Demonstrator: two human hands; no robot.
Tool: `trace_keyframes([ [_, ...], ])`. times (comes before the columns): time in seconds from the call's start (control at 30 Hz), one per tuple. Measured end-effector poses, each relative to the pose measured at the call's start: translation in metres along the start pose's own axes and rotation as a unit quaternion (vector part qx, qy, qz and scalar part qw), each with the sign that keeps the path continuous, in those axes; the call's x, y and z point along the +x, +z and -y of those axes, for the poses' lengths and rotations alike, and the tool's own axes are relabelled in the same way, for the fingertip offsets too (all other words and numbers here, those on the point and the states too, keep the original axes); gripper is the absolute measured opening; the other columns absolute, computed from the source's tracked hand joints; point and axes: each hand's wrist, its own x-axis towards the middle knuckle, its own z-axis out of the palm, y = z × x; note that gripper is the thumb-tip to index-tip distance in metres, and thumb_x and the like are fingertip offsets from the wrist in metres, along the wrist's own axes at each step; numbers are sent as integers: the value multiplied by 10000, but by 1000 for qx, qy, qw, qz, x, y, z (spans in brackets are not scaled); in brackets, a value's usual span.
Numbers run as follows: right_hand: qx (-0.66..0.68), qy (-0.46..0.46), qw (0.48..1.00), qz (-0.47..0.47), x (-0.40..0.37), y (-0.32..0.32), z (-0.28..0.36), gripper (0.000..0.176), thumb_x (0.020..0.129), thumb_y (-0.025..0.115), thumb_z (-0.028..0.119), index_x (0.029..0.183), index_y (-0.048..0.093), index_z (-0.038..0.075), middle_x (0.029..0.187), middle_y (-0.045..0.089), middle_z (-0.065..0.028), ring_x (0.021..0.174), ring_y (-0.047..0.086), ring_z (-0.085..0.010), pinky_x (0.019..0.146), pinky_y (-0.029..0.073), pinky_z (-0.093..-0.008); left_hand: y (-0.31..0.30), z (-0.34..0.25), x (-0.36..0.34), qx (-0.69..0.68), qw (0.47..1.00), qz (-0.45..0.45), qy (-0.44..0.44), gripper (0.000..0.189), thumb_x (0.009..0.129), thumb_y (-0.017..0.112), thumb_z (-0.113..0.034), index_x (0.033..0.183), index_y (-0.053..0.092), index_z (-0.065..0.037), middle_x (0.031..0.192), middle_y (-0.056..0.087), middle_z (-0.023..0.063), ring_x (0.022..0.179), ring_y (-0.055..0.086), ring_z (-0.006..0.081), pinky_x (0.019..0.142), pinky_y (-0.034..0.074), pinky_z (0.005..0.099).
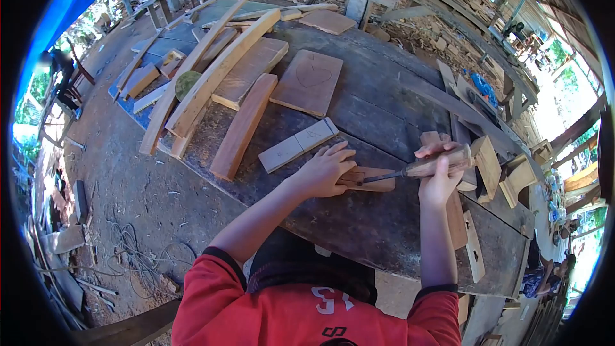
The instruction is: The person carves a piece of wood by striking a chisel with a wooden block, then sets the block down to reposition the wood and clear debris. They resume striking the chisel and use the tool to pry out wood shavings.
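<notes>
A small reddish wooden block (379, 182) lies on the dark workbench, its left end under the fingers of my left hand (325, 170), which are wrapped against it. My right hand (442, 170) is closed around the thick wooden handle of a chisel-like tool (419, 168). The thin metal shaft points left and its tip touches the top of the block, close to my left fingers. Just above my left hand lies a pale block (298, 145) with pencil marks and a line across it.
Long curved wooden pieces (224, 67) and a marked board (307, 82) lie on the left of the workbench (371, 115). Angled blocks (487, 166) stand at the right. A person (63, 80) is at the far left, another person (544, 279) at the lower right.
</notes>
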Motion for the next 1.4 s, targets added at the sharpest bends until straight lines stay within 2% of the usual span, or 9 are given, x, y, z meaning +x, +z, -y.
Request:
trace_keyframes([
  [0.03,36,-13,999,-12,-3,2,2,354,818,633,312,981,433,69,763,532,-86,690,551,-211,650,455,-334,-2,-2,3,17,1000,12,-2,518,696,703,-294,1107,534,-29,1292,423,147,1295,267,300,1031,269,437],
  [0.07,20,-6,998,-53,-3,6,5,468,799,579,508,961,448,89,687,492,-65,582,504,-191,585,422,-309,0,-3,4,35,999,3,-3,541,694,705,-357,1100,541,-39,1260,462,125,1272,313,291,1025,276,430],
  [0.17,159,5,986,-46,-5,-3,5,552,813,479,602,961,427,73,656,495,-78,509,474,-171,487,393,-271,3,-11,6,15,999,-8,-27,554,693,694,-435,1083,559,-66,1187,529,95,1226,388,277,1001,298,424],
  [0.2,119,12,988,-94,-6,-2,4,666,783,357,714,948,493,84,586,427,-51,447,381,-153,475,325,-274,4,-10,6,13,1000,-6,-26,554,693,694,-435,1083,559,-66,1187,529,95,1226,388,277,1001,298,424],
  [0.6,132,43,954,-264,1,9,9,588,873,256,600,960,494,69,566,443,-75,475,392,-179,481,333,-272,4,-9,6,-32,996,-29,-73,555,675,680,-496,1054,612,-97,1094,599,103,1107,515,259,905,387,399],
  [0.7,129,25,965,-228,-1,9,9,554,878,291,569,979,495,64,634,473,-71,544,409,-147,485,342,-260,1,-10,7,-49,995,-10,-87,563,669,683,-499,1054,612,-95,1091,600,105,1099,521,259,902,391,399],
  [0.9,116,19,960,-255,5,22,3,636,821,328,683,940,468,74,622,438,-61,546,414,-154,482,340,-254,-1,-12,7,-46,995,-10,-91,545,664,695,-481,1037,617,-91,1064,609,107,1080,534,262,893,403,386],
  [1.2,114,0,992,-58,-1,28,8,700,764,325,744,853,412,55,619,406,-67,515,407,-170,432,342,-271,6,-11,6,-52,995,-53,-66,504,644,720,-444,979,629,-80,960,627,89,917,594,261,796,445,366],
  [1.4,147,14,988,-35,3,27,3,680,779,313,730,854,402,60,610,417,-74,516,414,-175,454,343,-269,8,-12,6,-35,995,-73,-55,481,654,708,-451,970,630,-97,929,625,77,885,598,249,783,447,362],
])
